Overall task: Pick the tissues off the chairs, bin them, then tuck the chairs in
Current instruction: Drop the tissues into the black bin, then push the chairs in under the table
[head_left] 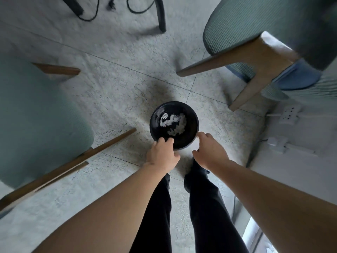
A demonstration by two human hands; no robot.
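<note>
A round black bin (191, 114) stands on the floor between two chairs, with several crumpled white tissues (173, 123) lying inside it. My left hand (162, 154) grips the bin's near rim, fingers curled over the edge. My right hand (209, 150) rests at the bin's near right rim, fingers bent; whether it grips the rim is unclear. A green upholstered chair (36, 114) with wooden legs stands at the left. A second green chair (255, 24) with wooden legs stands at the upper right. No tissue shows on either seat.
A white power strip (290, 114) and a plug with cable (279, 143) lie on the floor at the right. Black cables (91, 17) and a dark table leg (161, 15) sit at the top. My black-trousered legs (200, 198) stand just behind the bin.
</note>
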